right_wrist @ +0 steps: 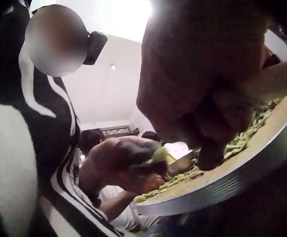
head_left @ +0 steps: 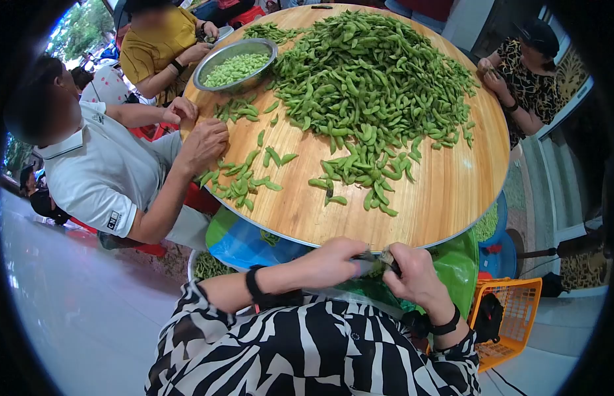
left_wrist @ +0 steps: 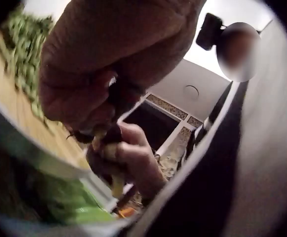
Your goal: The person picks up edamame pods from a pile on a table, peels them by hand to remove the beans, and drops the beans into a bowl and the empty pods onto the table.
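Note:
Both hands meet just past the round table's near edge. In the head view the left hand (head_left: 335, 262) has its fingers curled, with a blurred green pod (head_left: 365, 265) at its fingertips. Facing it, the right hand (head_left: 416, 274) is curled, its thumb and fingers pinching close to the pod. The right wrist view shows the left hand (right_wrist: 126, 160) gripping a green pod (right_wrist: 158, 155), its fingertips dark. A yellow-green piece (left_wrist: 117, 185) shows at the right hand (left_wrist: 138, 155) in the left wrist view. Fingers partly hide what lies between the hands.
A large heap of green pods (head_left: 373, 79) covers the wooden table (head_left: 294, 214), with loose pods (head_left: 241, 181) at the left. A metal bowl (head_left: 237, 66) holds shelled beans. Several people sit around. An orange crate (head_left: 518, 313) stands lower right, beside green plastic (head_left: 455, 264).

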`<action>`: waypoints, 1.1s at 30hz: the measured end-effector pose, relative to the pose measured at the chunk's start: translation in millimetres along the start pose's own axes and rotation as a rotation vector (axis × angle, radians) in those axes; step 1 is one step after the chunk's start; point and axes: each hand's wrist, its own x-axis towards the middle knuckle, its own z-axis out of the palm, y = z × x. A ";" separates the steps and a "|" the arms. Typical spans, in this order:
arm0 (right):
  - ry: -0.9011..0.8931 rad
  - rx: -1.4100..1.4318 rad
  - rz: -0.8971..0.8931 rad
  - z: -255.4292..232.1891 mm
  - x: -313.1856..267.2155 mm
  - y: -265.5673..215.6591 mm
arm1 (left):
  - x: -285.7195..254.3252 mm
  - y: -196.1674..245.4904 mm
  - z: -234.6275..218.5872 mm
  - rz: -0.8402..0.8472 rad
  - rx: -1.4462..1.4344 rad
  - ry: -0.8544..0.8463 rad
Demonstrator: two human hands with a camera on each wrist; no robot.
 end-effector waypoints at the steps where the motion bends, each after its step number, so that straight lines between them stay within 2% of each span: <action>1: -0.023 0.004 0.007 -1.6 -2.7 -0.5 | -17.0 9.8 -9.4 0.127 0.175 0.099; 3: -0.055 0.022 -0.006 -1.7 -9.6 9.8 | -51.0 23.8 -38.8 0.142 0.608 0.179; 5: -0.093 0.034 -0.027 -2.6 -13.6 13.5 | -85.4 8.8 -70.2 -0.036 1.046 0.142; 6: -0.095 0.070 -0.033 -1.5 -14.4 13.3 | -92.6 6.5 -78.6 -0.038 1.050 0.145; 8: -0.094 0.175 0.013 0.7 -14.5 9.5 | -100.9 4.1 -89.6 -0.084 1.298 0.217; 9: -0.097 0.181 0.012 2.3 -12.9 7.1 | -93.8 2.8 -90.1 -0.091 1.298 0.215; 11: -0.037 0.318 0.058 2.6 -7.5 3.6 | -57.6 -1.5 -85.4 0.128 0.916 0.361; 13: -0.025 0.320 0.067 4.7 -5.5 8.6 | -21.1 -5.5 -73.8 0.353 0.830 0.414; 17: -0.063 0.527 0.186 -0.4 -6.2 8.9 | 28.9 -23.8 -65.8 0.443 0.927 0.483; 20: -0.017 0.730 0.272 4.6 -6.8 4.8 | 37.6 -26.7 -62.4 0.427 0.972 0.469; 22: 0.023 0.831 0.320 8.9 -5.7 3.4 | 36.9 -20.7 -60.5 0.499 0.908 0.472; 23: 0.034 0.885 0.330 9.4 -2.6 3.1 | 35.6 -15.3 -58.7 0.501 0.909 0.464; 25: 0.061 0.940 0.350 10.1 2.6 0.9 | 31.9 -2.0 -51.1 0.158 0.243 0.319; 26: 0.059 0.976 0.322 9.7 5.1 -1.0 | 30.4 2.5 -45.7 0.161 0.240 0.310; 28: 0.040 1.044 0.271 10.3 8.4 0.7 | 28.3 9.4 -35.8 -0.003 -0.238 0.151; 29: 0.049 1.043 0.275 11.4 9.2 1.9 | 28.5 11.4 -30.4 -0.001 -0.237 0.142; 31: 0.049 1.083 0.265 13.4 9.0 2.5 | 29.5 13.1 -20.6 0.117 -0.364 0.168; 33: 0.054 1.084 0.269 13.3 7.8 1.7 | 31.9 9.9 -17.4 0.107 -0.377 0.152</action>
